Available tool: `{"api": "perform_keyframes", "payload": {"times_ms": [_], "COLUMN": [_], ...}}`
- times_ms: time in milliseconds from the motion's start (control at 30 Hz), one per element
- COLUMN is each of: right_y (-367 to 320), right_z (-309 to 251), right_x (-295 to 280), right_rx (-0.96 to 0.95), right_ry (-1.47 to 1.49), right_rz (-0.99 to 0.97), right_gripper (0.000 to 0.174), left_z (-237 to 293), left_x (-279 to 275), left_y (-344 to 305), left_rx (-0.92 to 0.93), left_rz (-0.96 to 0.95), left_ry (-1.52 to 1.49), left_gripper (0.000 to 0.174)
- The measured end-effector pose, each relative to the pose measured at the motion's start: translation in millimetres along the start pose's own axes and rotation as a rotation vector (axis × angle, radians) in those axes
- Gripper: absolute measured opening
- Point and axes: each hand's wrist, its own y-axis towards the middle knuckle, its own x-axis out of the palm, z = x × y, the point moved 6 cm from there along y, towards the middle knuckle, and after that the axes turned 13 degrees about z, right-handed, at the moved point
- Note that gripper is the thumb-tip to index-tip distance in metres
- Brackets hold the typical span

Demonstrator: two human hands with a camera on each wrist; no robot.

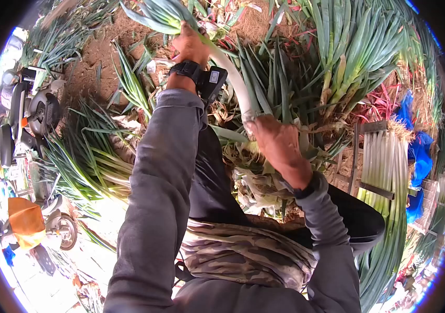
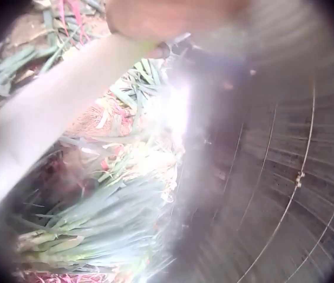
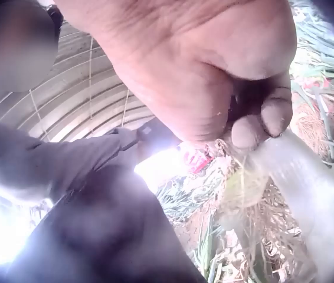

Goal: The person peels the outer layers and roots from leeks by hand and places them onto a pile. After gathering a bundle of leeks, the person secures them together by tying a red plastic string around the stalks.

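Observation:
A long green onion with a thick white stalk [image 1: 235, 78] slants between my two hands. My left hand [image 1: 190, 47] grips it just below its green leaves [image 1: 162, 15], at the top of the head view. At the lower, root end, my right hand [image 1: 280, 146] has its fingers curled and pinches that end. Seen from the right wrist, the fingertips [image 3: 247, 131] press where the stalk [image 3: 308, 183] meets dry, stringy roots and peel [image 3: 244, 183]. The left wrist view shows the pale stalk [image 2: 55, 100] running down from the hand.
Upright green onions [image 1: 280, 83] stand just beyond my right hand, with another clump [image 1: 358, 52] farther right. Peeled stalks [image 1: 384, 167] lie in a metal rack beside blue plastic [image 1: 418, 156]. Peelings [image 1: 264, 188] heap between my legs. More onions [image 1: 92, 156] and motorbikes [image 1: 34, 109] are at left.

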Motion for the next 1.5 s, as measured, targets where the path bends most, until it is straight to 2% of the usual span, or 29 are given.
{"api": "perform_keyframes", "payload": {"times_ms": [67,100,133,200,267,300,333,433,500,533,600,633,667,700,733,767,833,867,900,933,967,1067,1100,1167,1200,1267,1300,1400,1500], "right_y": [2.6,-3.9,-3.6,-6.6,-16.6,-21.3,-25.6,-48.6,-79.0,-95.4,-121.2,-137.9,-125.7,-100.4,-86.2,-76.9,-65.6,-87.3,-102.9,-120.3,-127.3,-99.7,-81.3,-40.8,-28.8,13.9,39.8,97.8,127.6], "right_z": [-19.1,-22.4,-23.4,-33.2,-35.3,-35.8,-36.8,-42.5,-41.5,-40.1,-2.7,19.0,26.5,40.1,53.8,65.1,91.0,118.0,123.6,128.1,111.5,100.5,105.9,120.0,125.0,120.9,115.4,98.5,87.1], "right_x": [-23.7,-40.8,-48.7,-63.1,-76.8,-83.3,-90.6,-105.7,-126.6,-138.2,-153.4,-155.5,-161.8,-164.1,-157.9,-148.4,-98.7,-42.4,-5.3,30.9,51.1,29.9,26.8,1.9,-6.0,-39.0,-56.5,-93.9,-92.4], "right_rx": [-0.054,-0.069,-0.084,-0.112,-0.028,0.014,0.020,0.079,0.058,0.043,0.314,0.470,0.457,0.420,0.498,0.586,0.504,0.500,0.409,0.310,0.126,0.162,0.303,0.621,0.731,0.732,0.655,0.681,0.580], "right_ry": [-0.018,-0.067,-0.094,-0.158,-0.142,-0.134,-0.134,-0.174,-0.203,-0.217,-0.198,-0.219,-0.191,-0.155,-0.116,-0.073,-0.062,0.113,0.114,0.130,-0.025,0.153,0.127,0.053,0.363,0.602,0.619,0.909,1.178], "right_rz": [0.011,-0.029,-0.018,-0.025,-0.049,-0.061,-0.067,-0.117,-0.067,-0.040,-0.040,-0.055,0.109,0.288,0.305,0.314,0.357,0.180,-0.014,-0.200,-0.391,0.091,-0.048,-0.306,-0.132,0.112,0.181,0.246,0.186], "right_gripper": [0.005,0.005,0.006,0.010,0.014,0.016,0.014,0.014,0.015,0.015,0.015,0.012,0.013,0.014,0.013,0.014,0.015,0.021,0.022,0.023,0.019,0.026,0.028,0.031,0.033,0.030,0.028,0.046,0.047], "left_z": [-1.8,-10.8,-4.6,7.6,-0.6,-6.1,-11.6,-14.1,-5.8,14.2,46.0,49.5,48.8,44.5,39.1,37.5,43.4,42.4,42.3,43.3,42.5,41.3,36.5,25.0,19.6,8.2,2.6,-16.3,-38.5], "left_x": [-15.0,-27.6,-29.4,-17.7,-22.4,-20.5,-19.7,-18.8,-19.1,-24.8,-28.8,-28.4,-19.0,-6.2,4.3,12.9,29.9,35.4,42.8,49.8,53.2,51.6,54.9,59.3,62.5,64.3,65.1,69.5,66.3], "left_y": [10.1,6.4,7.2,9.9,24.8,7.9,-15.1,-14.0,30.9,28.5,-12.8,-26.3,-28.5,-30.8,-32.6,-38.3,-77.4,-87.0,-95.1,-98.3,-100.9,-118.0,-118.6,-131.7,-140.6,-158.0,-166.2,-194.6,-210.6], "left_rx": [-0.006,0.123,0.302,0.909,0.679,0.244,-0.087,-0.072,0.132,0.213,0.296,0.428,0.548,0.525,0.458,0.428,0.323,0.301,0.280,0.235,0.235,0.251,0.249,0.150,0.122,0.066,0.052,0.036,-0.050], "left_rz": [0.089,0.050,-0.014,-0.132,-0.121,-0.051,0.160,0.181,0.061,0.139,0.269,0.285,0.260,0.183,0.100,0.032,-0.096,-0.195,-0.294,-0.294,-0.297,-0.330,-0.424,-0.462,-0.529,-0.654,-0.655,-0.724,-0.799], "left_ry": [0.050,0.274,0.509,1.482,1.057,0.555,-0.018,-0.003,0.062,0.072,0.179,0.551,0.643,0.348,0.051,-0.103,-0.139,-0.151,-0.168,-0.172,-0.142,-0.089,-0.095,-0.091,-0.063,-0.015,-0.017,-0.008,0.020], "left_gripper": [0.035,0.034,0.033,0.031,0.031,0.030,0.030,0.034,0.048,0.051,0.056,0.060,0.059,0.059,0.060,0.060,0.046,0.042,0.037,0.028,0.028,0.028,0.028,0.029,0.029,0.030,0.030,0.032,0.037]}}
